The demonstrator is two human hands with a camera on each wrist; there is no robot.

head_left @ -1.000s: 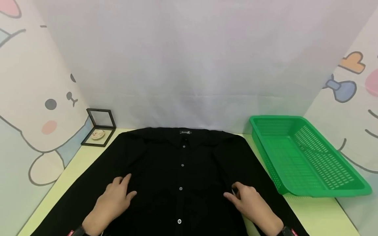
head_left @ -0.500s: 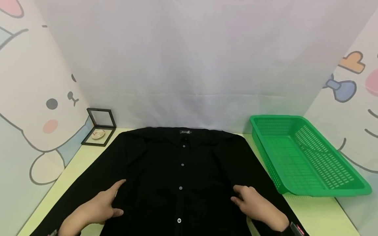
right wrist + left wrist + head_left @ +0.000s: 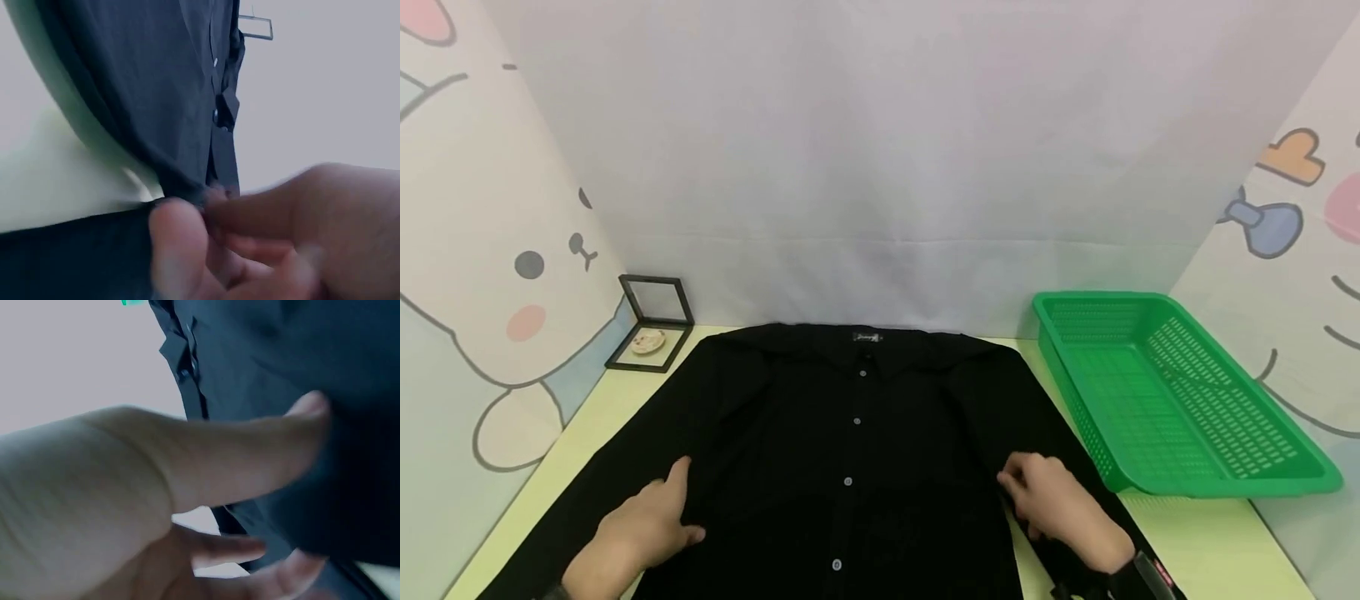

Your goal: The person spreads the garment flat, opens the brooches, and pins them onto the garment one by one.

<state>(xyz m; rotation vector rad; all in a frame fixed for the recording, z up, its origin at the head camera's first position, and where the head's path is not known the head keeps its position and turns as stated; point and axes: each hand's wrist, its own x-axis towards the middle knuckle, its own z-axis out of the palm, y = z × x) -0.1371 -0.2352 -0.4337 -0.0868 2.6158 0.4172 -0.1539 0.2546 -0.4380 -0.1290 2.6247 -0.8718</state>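
Observation:
A black button-up shirt (image 3: 790, 433) lies front up and spread out, collar toward the back wall, sleeves running down both sides. At its left side, where body and sleeve meet, my left hand (image 3: 643, 529) lies with thumb and forefinger spread apart. In the left wrist view, the left thumb (image 3: 250, 456) is straight across the dark cloth, the other fingers below it. My right hand (image 3: 1060, 504) has curled fingers at the shirt's right side, near the underarm. Seen from the right wrist, its thumb and fingertips (image 3: 178, 234) pinch the cloth edge there.
A green plastic basket (image 3: 1150, 392) stands on the right of the pale yellow table (image 3: 1210, 542). At the back left is a black-framed open case (image 3: 650, 325) with a small round item in it. Printed white cloth walls enclose the back and sides.
My left hand has moved left and its forefinger has spread from the thumb. My right hand has shifted slightly right and curled in. The shirt's lower front has shifted left.

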